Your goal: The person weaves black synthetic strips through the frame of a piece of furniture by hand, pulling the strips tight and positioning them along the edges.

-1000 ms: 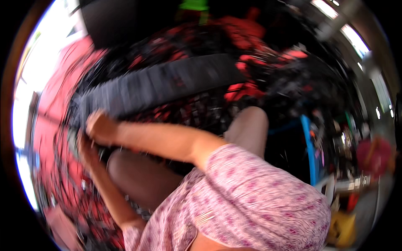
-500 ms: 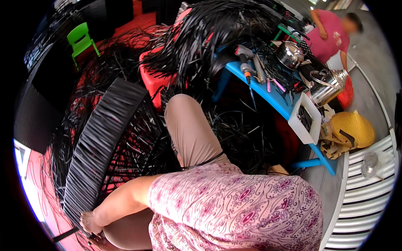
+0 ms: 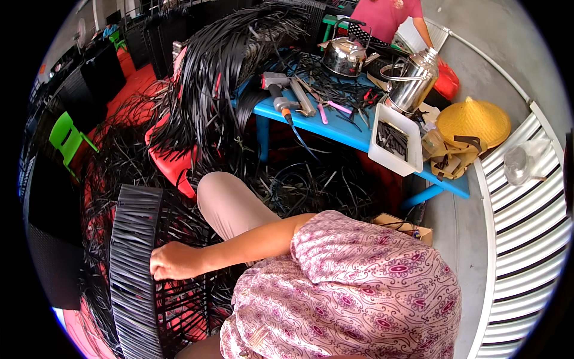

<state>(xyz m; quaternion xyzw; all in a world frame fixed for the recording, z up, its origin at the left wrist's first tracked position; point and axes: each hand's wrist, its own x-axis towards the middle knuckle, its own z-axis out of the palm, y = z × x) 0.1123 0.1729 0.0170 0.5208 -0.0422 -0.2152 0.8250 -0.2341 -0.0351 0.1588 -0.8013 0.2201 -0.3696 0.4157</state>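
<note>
A black furniture frame (image 3: 134, 263), its broad band wrapped closely in flat plastic strips, leans beside my raised knee. Loose strips and an open lattice (image 3: 185, 305) show along its inner side. My right hand (image 3: 176, 261) is closed at the band's inner edge, knuckles up. What its fingers pinch is hidden under the hand. My left hand is out of view.
A blue table (image 3: 353, 140) carries a power tool (image 3: 278, 93), kettle (image 3: 345, 57), metal flask (image 3: 414, 81) and white tray (image 3: 396, 140). Black strips (image 3: 221, 66) drape over a red stool (image 3: 170, 158). Behind the table stands a person (image 3: 388, 18). A yellow hat (image 3: 473, 122) lies at right.
My right hand has risen from the frame's lower end to the middle of its inner edge. The other hand has left the picture. The view has shifted, and the frame appears more upright.
</note>
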